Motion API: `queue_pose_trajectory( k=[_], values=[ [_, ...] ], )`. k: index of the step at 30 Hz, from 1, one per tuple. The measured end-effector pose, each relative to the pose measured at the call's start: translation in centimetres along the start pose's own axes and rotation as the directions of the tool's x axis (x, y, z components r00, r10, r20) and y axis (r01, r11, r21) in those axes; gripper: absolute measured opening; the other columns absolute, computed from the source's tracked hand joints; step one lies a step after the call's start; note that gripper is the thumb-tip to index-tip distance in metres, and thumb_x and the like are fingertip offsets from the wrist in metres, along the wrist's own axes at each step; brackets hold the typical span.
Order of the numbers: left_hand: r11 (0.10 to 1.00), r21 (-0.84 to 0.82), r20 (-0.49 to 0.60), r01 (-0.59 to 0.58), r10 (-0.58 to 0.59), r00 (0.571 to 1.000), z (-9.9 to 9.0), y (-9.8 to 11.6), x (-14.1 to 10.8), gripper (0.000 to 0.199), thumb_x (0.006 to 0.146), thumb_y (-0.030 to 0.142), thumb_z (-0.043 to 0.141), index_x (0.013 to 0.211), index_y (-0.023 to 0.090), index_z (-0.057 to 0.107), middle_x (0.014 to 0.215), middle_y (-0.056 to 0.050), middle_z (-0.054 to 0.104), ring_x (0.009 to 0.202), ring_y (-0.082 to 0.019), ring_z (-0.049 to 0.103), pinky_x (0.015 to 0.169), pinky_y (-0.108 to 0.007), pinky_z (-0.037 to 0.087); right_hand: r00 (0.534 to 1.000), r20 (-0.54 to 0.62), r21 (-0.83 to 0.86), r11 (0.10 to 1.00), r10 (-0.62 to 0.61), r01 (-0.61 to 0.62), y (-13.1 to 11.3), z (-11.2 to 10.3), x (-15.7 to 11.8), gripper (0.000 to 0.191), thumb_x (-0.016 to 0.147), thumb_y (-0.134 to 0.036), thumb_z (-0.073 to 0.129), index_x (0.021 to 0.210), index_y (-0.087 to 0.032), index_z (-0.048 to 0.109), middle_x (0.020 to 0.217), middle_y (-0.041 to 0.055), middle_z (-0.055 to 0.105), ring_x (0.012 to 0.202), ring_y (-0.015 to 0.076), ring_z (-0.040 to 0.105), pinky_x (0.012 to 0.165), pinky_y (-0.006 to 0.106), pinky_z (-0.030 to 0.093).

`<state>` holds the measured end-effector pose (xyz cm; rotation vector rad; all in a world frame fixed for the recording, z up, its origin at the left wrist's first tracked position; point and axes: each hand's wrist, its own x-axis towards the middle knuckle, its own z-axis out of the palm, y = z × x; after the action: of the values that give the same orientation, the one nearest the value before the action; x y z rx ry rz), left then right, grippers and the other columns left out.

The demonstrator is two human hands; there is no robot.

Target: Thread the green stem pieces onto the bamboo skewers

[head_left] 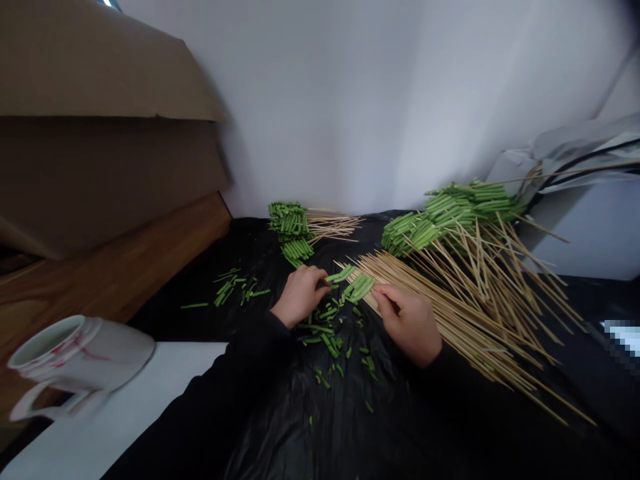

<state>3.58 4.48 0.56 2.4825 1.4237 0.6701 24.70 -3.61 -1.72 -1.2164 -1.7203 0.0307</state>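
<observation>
Near the middle, my right hand is closed in a pinch at the end of a skewer carrying a row of green bean pieces. The stick itself is mostly hidden by the fingers. My left hand is closed just to the left, its fingertips on a cut green bean piece that points toward the row. Below and between both hands, loose bean pieces lie scattered on black plastic sheeting. Bare bamboo skewers lie in a long pile beside my right hand.
Finished-looking bean skewers are stacked at the back centre and back right, against a white wall. More loose pieces lie at left. A white mug and a cardboard box stand on the left side.
</observation>
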Motion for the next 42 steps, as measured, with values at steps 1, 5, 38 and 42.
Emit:
queue_pose_trajectory(
  k=[1, 5, 38, 42],
  values=[
    [0.995, -0.095, -0.034, 0.018, -0.021, 0.999, -0.5, 0.0, -0.3, 0.008, 0.074, 0.024, 0.068, 0.08, 0.022, 0.072, 0.082, -0.005, 0.068, 0.082, -0.024, 0.056, 0.074, -0.032, 0.038, 1.0, 0.001, 0.006, 1.0, 0.0, 0.0, -0.2, -0.1, 0.0, 0.019, 0.089, -0.023, 0.049, 0.085, -0.021, 0.067, 0.081, 0.0032, 0.071, 0.072, 0.0156, 0.065, 0.066, 0.027, 0.047],
    [0.832, -0.534, -0.055, 0.152, -0.213, 0.975, -1.8, 0.0, -2.5, 0.015, 0.072, 0.03, 0.071, 0.081, 0.018, 0.073, 0.079, -0.005, 0.07, 0.073, -0.02, 0.06, 0.07, -0.03, 0.042, 0.999, 0.031, 0.042, 0.999, -0.014, 0.013, -1.2, -0.1, -0.3, 0.02, 0.09, -0.021, 0.048, 0.086, -0.02, 0.067, 0.083, 0.0032, 0.071, 0.074, 0.015, 0.065, 0.068, 0.026, 0.047],
    [-0.021, -0.946, 0.307, 0.324, -0.386, 0.87, -1.9, 0.0, -5.3, 0.021, 0.064, 0.019, 0.082, 0.082, 0.014, 0.075, 0.077, -0.002, 0.068, 0.071, -0.009, 0.059, 0.068, -0.02, 0.046, 0.977, 0.204, 0.069, 0.997, -0.054, 0.041, -2.4, 0.9, -1.8, 0.021, 0.091, -0.021, 0.046, 0.085, -0.02, 0.066, 0.086, 0.0049, 0.07, 0.078, 0.0159, 0.065, 0.073, 0.027, 0.047],
    [-0.016, -0.947, 0.3, 0.32, -0.397, 0.867, -1.8, -0.1, -5.3, 0.021, 0.063, 0.019, 0.083, 0.082, 0.014, 0.075, 0.077, -0.002, 0.069, 0.07, -0.009, 0.059, 0.068, -0.021, 0.046, 0.975, 0.219, 0.061, 0.998, -0.039, 0.027, -2.4, 0.9, -1.8, 0.021, 0.091, -0.021, 0.047, 0.085, -0.02, 0.066, 0.084, 0.0048, 0.07, 0.077, 0.0158, 0.065, 0.072, 0.027, 0.046]
  ],
)
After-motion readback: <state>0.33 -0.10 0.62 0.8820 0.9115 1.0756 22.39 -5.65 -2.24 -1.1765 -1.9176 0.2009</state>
